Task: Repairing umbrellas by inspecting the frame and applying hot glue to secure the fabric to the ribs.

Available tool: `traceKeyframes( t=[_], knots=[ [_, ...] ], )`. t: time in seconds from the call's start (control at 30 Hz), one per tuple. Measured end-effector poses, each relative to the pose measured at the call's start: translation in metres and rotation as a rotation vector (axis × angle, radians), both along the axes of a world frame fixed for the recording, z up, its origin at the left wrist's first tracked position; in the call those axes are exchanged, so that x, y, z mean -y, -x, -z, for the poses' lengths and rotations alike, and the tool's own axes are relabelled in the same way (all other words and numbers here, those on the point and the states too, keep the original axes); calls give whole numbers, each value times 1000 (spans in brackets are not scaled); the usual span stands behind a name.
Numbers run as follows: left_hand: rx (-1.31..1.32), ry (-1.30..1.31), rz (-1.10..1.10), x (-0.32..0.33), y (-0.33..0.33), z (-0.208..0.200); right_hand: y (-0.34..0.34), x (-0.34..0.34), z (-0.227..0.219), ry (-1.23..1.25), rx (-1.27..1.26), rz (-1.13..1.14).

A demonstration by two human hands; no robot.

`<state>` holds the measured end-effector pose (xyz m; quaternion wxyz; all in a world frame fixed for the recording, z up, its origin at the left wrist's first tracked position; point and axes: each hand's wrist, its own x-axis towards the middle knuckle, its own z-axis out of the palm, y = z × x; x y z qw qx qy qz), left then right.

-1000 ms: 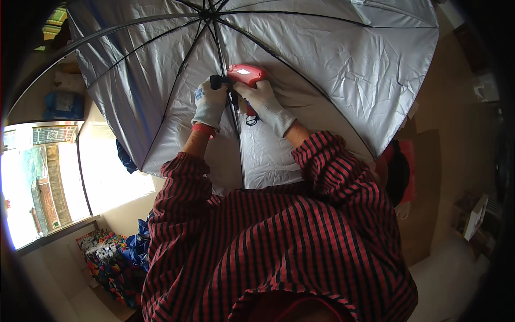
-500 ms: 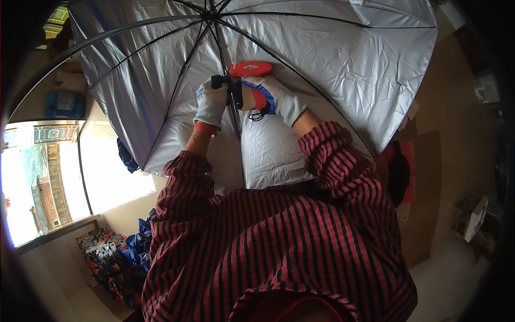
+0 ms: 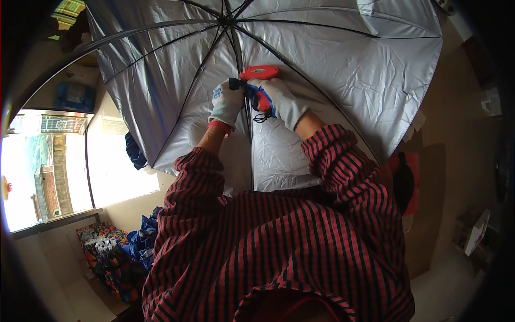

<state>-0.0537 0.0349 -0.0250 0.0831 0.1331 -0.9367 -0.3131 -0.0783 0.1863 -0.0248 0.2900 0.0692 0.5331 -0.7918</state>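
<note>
An open umbrella (image 3: pixel 354 96) fills the upper view, its wrinkled silver inner side facing me. Its dark ribs meet at a black hub (image 3: pixel 227 22), and a dark shaft (image 3: pixel 236 47) runs from there down to my hands. My left hand (image 3: pixel 226 102), in a white glove, is closed at the shaft around a small black piece. My right hand (image 3: pixel 281 102), in a white and blue glove, is wrapped around a red, black-trimmed tool-like object (image 3: pixel 261 72); a thin black cord loop hangs below it. Its middle is hidden by my fingers, so its exact kind is unclear.
To the left are a bright window (image 3: pixel 53 166) and a blue package (image 3: pixel 75 96). Lower left lies a heap of patterned multicoloured cloth (image 3: pixel 112 263) beside blue fabric (image 3: pixel 144 239). At the right are a pink and black item (image 3: pixel 407 185) and a white panel (image 3: pixel 477 233).
The umbrella and both hands sit slightly further right and lower in the picture. My right hand has turned and closed in over the red object, covering its beige part.
</note>
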Motion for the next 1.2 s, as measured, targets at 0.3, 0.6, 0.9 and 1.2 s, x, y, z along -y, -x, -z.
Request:
traceKeyframes(
  t=[0.3, 0.6, 0.9, 1.2],
  knots=[
    [264, -342, -21, 1, -47, -10, -82, -22, 37, -69, 49, 44],
    [458, -138, 104, -13, -66, -7, -171, -4, 46, -284, 122, 185],
    [494, -18, 143, -4, -52, 21, -182, -7, 37, -242, 145, 139],
    [307, 15, 652, 40, -40, 47, -175, -19, 41, 161, 376, 142]
  ],
)
